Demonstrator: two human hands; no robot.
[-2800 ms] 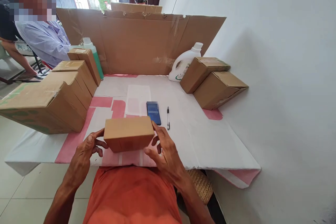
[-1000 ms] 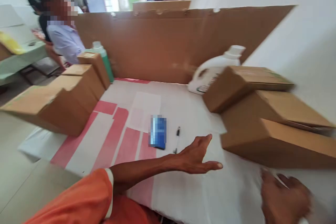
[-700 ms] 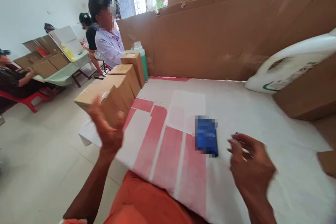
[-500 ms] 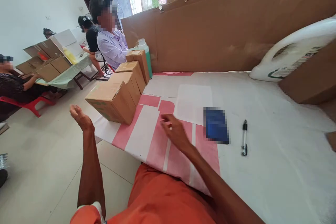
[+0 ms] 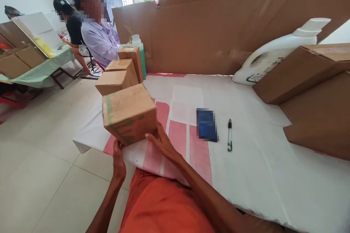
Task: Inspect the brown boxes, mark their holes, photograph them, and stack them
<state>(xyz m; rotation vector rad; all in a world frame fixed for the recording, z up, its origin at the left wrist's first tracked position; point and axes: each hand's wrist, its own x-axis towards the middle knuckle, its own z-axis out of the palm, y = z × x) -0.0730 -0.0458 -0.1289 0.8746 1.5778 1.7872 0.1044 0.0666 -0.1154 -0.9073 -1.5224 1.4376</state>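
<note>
I hold a brown cardboard box with green print (image 5: 128, 113) tilted above the table's near left edge. My left hand (image 5: 118, 158) supports it from below at its left corner. My right hand (image 5: 161, 142) grips its lower right side. Behind it a row of three more cardboard boxes (image 5: 120, 72) runs toward the back of the white and pink table cover (image 5: 246, 160).
A blue phone (image 5: 207, 125) and a pen (image 5: 229, 134) lie mid-table. A white jug (image 5: 273, 56) and stacked boxes (image 5: 314, 91) stand at the right, a green bottle (image 5: 140, 52) by the cardboard wall (image 5: 205, 32). People sit at the left beyond the table.
The small box I held 2.8 s ago went to the right stack. My hands swung left, and both now hold the front box of the left row, lifted and tilted.
</note>
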